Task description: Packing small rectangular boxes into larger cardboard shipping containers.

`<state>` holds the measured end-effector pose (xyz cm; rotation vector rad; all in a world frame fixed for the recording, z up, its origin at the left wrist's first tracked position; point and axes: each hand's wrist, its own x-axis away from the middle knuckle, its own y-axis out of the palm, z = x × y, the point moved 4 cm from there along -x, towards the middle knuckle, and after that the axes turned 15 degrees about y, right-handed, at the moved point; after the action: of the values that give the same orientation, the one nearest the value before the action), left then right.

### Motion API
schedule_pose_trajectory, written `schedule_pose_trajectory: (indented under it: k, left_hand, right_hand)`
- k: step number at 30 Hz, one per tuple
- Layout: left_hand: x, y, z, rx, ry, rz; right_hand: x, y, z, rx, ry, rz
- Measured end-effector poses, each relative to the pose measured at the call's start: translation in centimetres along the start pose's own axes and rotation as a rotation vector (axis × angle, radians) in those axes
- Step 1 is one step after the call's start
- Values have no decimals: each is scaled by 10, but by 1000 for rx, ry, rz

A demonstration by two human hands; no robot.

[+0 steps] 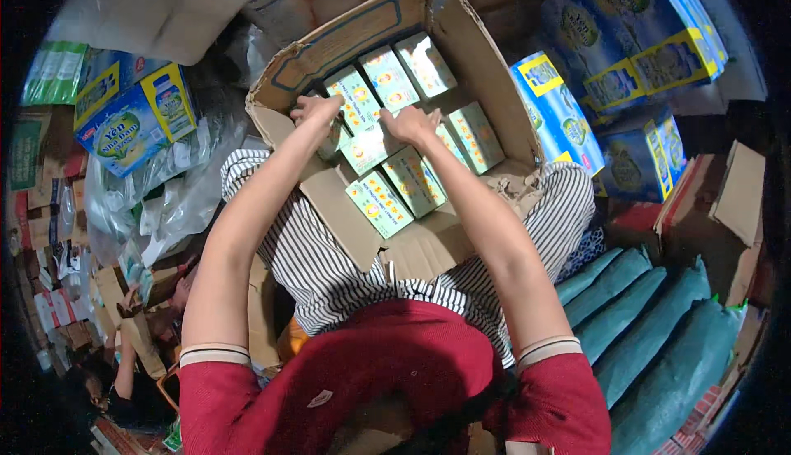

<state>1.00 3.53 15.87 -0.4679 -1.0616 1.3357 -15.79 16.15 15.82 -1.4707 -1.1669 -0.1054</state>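
Note:
An open cardboard carton [346, 216] rests on my lap, its flaps spread. Inside are several small pale-green boxes with orange and yellow pictures, such as the box [379, 205] nearest me. My left hand [317, 112] reaches in at the left wall, fingers bent around a small box [334, 139] that it partly covers. My right hand [410, 124] is among the boxes in the middle, thumb out to the left and the other fingers curled down against a box. Its fingertips are partly hidden. Bright light falls on the boxes at the far side [425, 64].
Blue-and-yellow drink packs [136, 121] stand at the left above clear plastic wrapping [148, 199]. More blue packs [560, 117] are stacked at the right. Long green wrapped rolls [659, 323] lie at the lower right beside an open carton [692, 216]. Another person's arm [125, 364] shows at lower left.

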Motion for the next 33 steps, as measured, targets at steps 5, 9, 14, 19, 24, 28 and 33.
schedule_pose_trajectory:
  k: [5, 9, 14, 19, 24, 28, 33]
  left_hand:
    - [-34, -17, -17, 41, -40, 41]
    - [-13, -17, 8, 16, 60, -33]
    - [-48, -19, -28, 240, 34, 115]
    - [-47, -10, -33, 467, 42, 29]
    - [41, -6, 52, -246, 932, -2]
    - [61, 7, 71, -805, 1463, -274]
    - [62, 5, 68, -1026, 1723, -184]
  right_hand:
    - [2, 11, -16, -121, 4, -51]
    - [-13, 15, 3, -189, 131, -5]
    - [-22, 25, -2, -198, 99, -107]
    - [-16, 28, -4, -223, 49, -139]
    - [-12, 26, 0, -126, 49, 85]
    - [-11, 27, 2, -156, 64, -41]
    - [-11, 28, 4, -146, 21, 94]
